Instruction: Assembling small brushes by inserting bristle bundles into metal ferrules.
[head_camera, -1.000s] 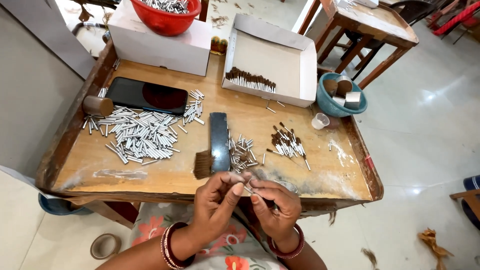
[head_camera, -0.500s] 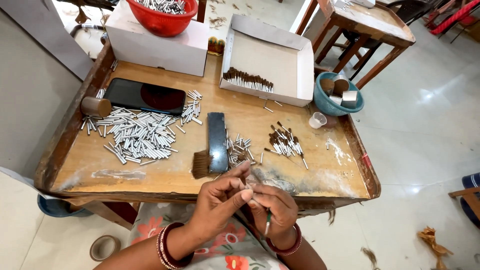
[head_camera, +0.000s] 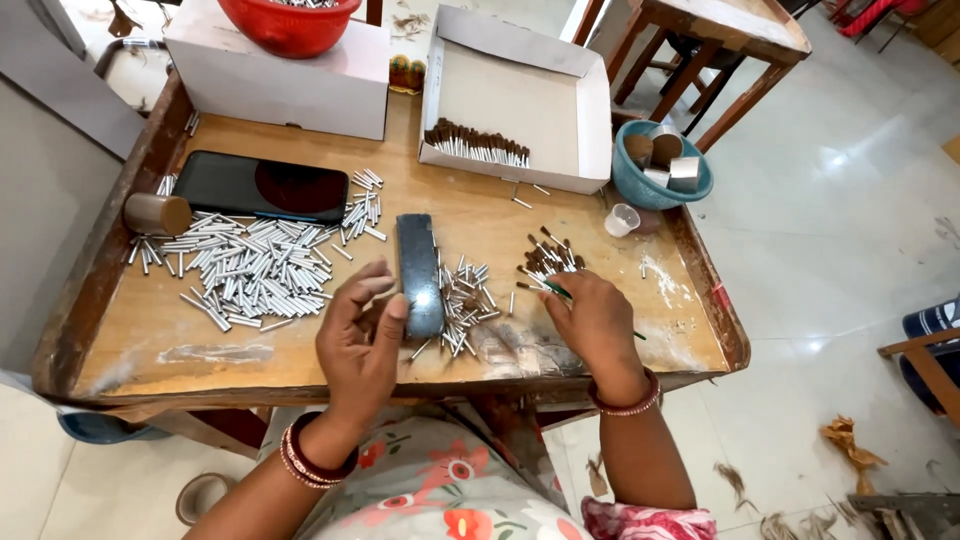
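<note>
Wooden worktable (head_camera: 150, 340), rimmed to stop rolling. Left hand (head_camera: 362, 340) loose, fingertips on dark block (head_camera: 419, 272). Right hand (head_camera: 592, 318) pinching thin stick (head_camera: 560, 294); bristle-tipped tubes (head_camera: 545, 260) at twelve o'clock, within reach.

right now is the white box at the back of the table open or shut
Open. The white box has no lid over it, its flaps stand up around the sides, and a row of brown-tipped pieces lies exposed on its floor.
</note>
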